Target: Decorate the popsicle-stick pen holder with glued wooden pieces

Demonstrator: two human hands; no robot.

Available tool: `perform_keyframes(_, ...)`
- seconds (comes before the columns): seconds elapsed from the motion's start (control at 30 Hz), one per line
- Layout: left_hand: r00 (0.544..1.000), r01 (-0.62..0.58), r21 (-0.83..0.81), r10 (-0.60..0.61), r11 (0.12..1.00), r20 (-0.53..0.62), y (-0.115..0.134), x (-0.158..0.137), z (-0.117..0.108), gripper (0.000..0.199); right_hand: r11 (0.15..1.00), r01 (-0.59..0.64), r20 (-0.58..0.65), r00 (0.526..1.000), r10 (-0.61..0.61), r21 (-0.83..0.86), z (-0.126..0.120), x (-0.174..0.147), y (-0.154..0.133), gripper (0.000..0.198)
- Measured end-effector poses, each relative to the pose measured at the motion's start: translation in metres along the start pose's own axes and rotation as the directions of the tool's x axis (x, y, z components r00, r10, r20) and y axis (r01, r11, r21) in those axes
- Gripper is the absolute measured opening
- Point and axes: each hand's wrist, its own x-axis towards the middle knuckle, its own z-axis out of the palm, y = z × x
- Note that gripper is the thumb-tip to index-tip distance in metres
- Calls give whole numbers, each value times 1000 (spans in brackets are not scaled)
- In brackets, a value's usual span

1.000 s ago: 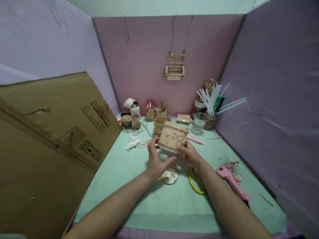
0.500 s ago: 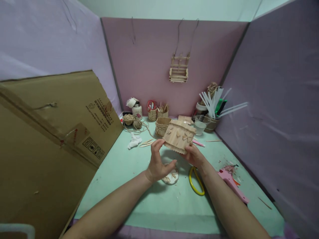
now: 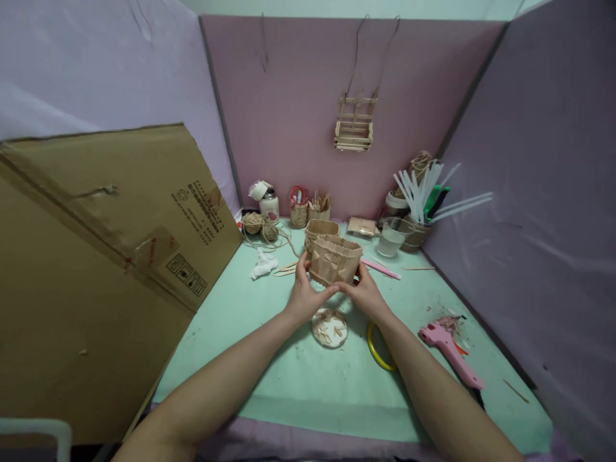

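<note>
Between my two hands is a small wooden box (image 3: 335,262) with scalloped trim along its edges and raised pieces on its front. My left hand (image 3: 308,296) grips its left side, and my right hand (image 3: 366,294) grips its right side; both thumbs meet near its lower edge. Just behind it stands a second woven-looking basket (image 3: 321,227). Below my hands lies a round white lid (image 3: 330,328) with small wooden pieces on it. A yellow ring-shaped handle (image 3: 379,351) is partly covered by my right forearm.
A pink glue gun (image 3: 452,353) lies at right beside scraps. Along the back are twine balls (image 3: 260,226), a jar (image 3: 269,206), a clear cup (image 3: 391,241) and a pot of white glue sticks (image 3: 418,234). A large cardboard box (image 3: 110,269) stands left. A pink pen (image 3: 381,269) lies behind my right hand.
The wooden box has been tipped upright and lowered slightly, so its rim now shows. My left hand has closed onto its side, where before its thumb was apart.
</note>
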Motion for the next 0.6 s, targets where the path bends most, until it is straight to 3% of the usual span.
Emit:
perform_keyframes(0.17,997,71,-109,-70,992,12,-8,6,-1,110,999,25,101,995,-22,-30,0,-6,-10,70)
perform_keyframes(0.4,997,78,-42,-77,996,3,-18,16,-7,121,997,82,231,970,-80,0,1,-11,-19,69)
perform_keyframes(0.6,994,89,-64,-84,994,72,-24,23,-14,128,995,97,238,966,-96,6,1,-11,-13,67)
